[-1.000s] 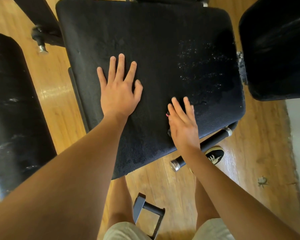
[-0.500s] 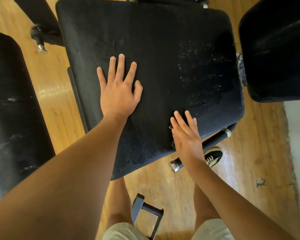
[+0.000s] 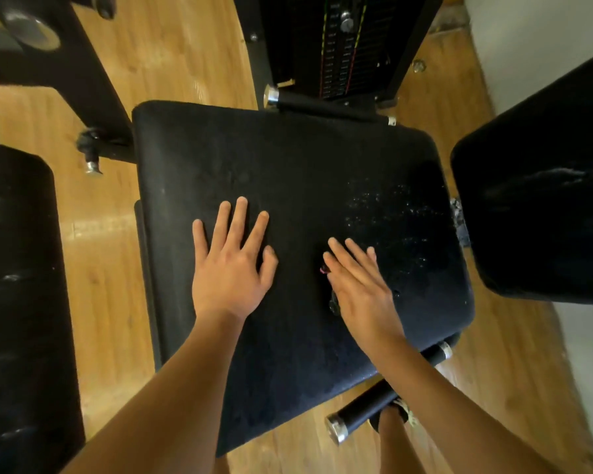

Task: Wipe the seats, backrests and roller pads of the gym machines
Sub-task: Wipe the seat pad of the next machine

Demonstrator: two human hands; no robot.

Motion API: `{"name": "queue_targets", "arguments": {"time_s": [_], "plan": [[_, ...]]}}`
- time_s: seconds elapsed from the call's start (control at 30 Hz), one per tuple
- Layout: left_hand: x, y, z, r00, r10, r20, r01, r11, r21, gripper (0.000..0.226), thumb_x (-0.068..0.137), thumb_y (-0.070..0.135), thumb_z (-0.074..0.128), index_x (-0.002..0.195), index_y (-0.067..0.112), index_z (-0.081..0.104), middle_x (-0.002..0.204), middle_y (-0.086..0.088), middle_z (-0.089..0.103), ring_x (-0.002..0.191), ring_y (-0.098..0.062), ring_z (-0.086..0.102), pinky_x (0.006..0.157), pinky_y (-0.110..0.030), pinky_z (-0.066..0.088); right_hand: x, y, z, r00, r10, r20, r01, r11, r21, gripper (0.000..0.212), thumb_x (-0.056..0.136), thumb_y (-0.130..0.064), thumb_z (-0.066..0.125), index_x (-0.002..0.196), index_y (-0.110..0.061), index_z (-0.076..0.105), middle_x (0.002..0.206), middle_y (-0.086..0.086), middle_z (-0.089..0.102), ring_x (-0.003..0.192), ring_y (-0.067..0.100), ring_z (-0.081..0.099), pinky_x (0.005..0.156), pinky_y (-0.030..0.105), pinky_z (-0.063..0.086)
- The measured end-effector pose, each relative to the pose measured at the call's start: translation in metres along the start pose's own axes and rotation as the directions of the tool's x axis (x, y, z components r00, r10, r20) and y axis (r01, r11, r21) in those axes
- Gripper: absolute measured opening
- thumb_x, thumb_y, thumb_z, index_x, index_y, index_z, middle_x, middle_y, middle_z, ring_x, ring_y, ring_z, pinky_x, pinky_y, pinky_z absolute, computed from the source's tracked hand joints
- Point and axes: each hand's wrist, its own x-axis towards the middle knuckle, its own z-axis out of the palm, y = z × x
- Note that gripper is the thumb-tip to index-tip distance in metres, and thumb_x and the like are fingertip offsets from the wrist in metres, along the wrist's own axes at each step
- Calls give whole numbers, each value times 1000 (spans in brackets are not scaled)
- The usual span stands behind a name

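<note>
**Asker:** What fills the view?

**Describer:** A black padded seat [image 3: 305, 172], seen from above, over a wooden floor [image 3: 110, 302]. The left hand [image 3: 230, 271] lies flat near the seat's left edge, its grip spread and fingers fanned. The right hand [image 3: 360, 289] presses down near the middle, its grip flattened, with straight fingers close together. Something small and dark peeks out at its thumb side, but I cannot tell what it is.

**Asker:** How much room is around them?

**Describer:** Bare seat stretches ahead to the far edge and right to a patch of pale specks [image 3: 391, 213]. A black pad [image 3: 545, 200] crowds the right edge. Another dark pad [image 3: 21, 302] stands across a strip of floor on the left. A weight stack [image 3: 339, 46] sits just beyond the far edge. A chrome-capped handle [image 3: 363, 412] juts from under the near right corner.

**Asker:** What differs from half a second ago?

**Describer:** The right hand was at the near edge and is now farther in. The left hand keeps its place. The view now takes in the weight stack.
</note>
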Motion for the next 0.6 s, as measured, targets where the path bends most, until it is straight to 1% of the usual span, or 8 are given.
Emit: {"name": "queue_targets", "arguments": {"time_s": [0.07, 0.13, 0.27, 0.33, 0.4, 0.43, 0.5, 0.6], "plan": [[0, 0, 1, 1000, 3, -8, -3, 1000, 4, 57, 105, 46, 31, 159, 28, 35, 170, -4, 19, 159, -26, 7, 126, -58, 6, 39, 7, 5, 998, 22, -53, -20, 999, 28, 32, 102, -14, 54, 129, -4, 68, 149, 5, 54, 141, 31, 48, 121, 56, 29], [0, 0, 2, 1000, 5, -21, -5, 1000, 5, 57, 105, 45, 32, 158, 28, 37, 170, -5, 21, 159, -26, 8, 126, -58, 7, 83, 15, 8, 997, 47, -65, -46, 999, 7, 31, 101, -9, 57, 130, -3, 67, 148, 10, 55, 142, 34, 47, 122, 57, 27], [-1, -1, 5, 999, 13, -36, -13, 1000, 7, 56, 104, 45, 32, 157, 27, 41, 169, -5, 23, 158, -27, 11, 126, -58, 7, 173, 29, 9, 985, 169, 24, -167, 984, -62, 35, 106, -11, 49, 138, -4, 61, 157, 10, 46, 149, 34, 35, 126, 49, 11], [0, -1, 6, 999, 17, -40, -16, 1000, 3, 57, 103, 45, 32, 156, 27, 42, 168, -6, 24, 158, -28, 12, 126, -59, 8, 209, 34, 10, 982, 179, 59, -174, 982, -76, 36, 109, -14, 45, 141, -4, 59, 159, 11, 42, 151, 35, 32, 126, 48, 7], [0, -2, 6, 999, 17, -40, -17, 1000, 1, 57, 103, 45, 30, 156, 27, 43, 168, -6, 24, 158, -28, 13, 126, -59, 8, 236, 36, 12, 978, 175, 115, -163, 981, -100, 39, 111, -16, 39, 146, -8, 54, 163, 7, 37, 153, 32, 26, 126, 43, 2], [0, -2, 6, 999, 18, -40, -18, 1000, 2, 57, 103, 45, 30, 156, 27, 43, 168, -6, 25, 158, -28, 13, 126, -59, 8, 246, 37, 13, 974, 176, 144, -159, 980, -122, 40, 111, -17, 37, 148, -10, 51, 164, 5, 34, 154, 31, 24, 126, 42, 1], [0, -2, 6, 999, 18, -42, -18, 1000, 3, 57, 103, 45, 29, 156, 27, 43, 168, -6, 25, 158, -29, 14, 126, -59, 9, 256, 37, 17, 961, 196, 195, -163, 971, -172, 41, 112, -20, 35, 150, -13, 50, 165, 2, 32, 154, 29, 23, 125, 43, 4], [0, -2, 7, 999, 21, -41, -21, 1000, 2, 57, 103, 45, 31, 156, 27, 42, 168, -6, 26, 158, -29, 14, 125, -60, 10, 256, 35, 18, 943, 238, 230, -187, 956, -224, 42, 112, -21, 35, 151, -15, 49, 165, 0, 33, 154, 28, 23, 124, 42, 7]]}}
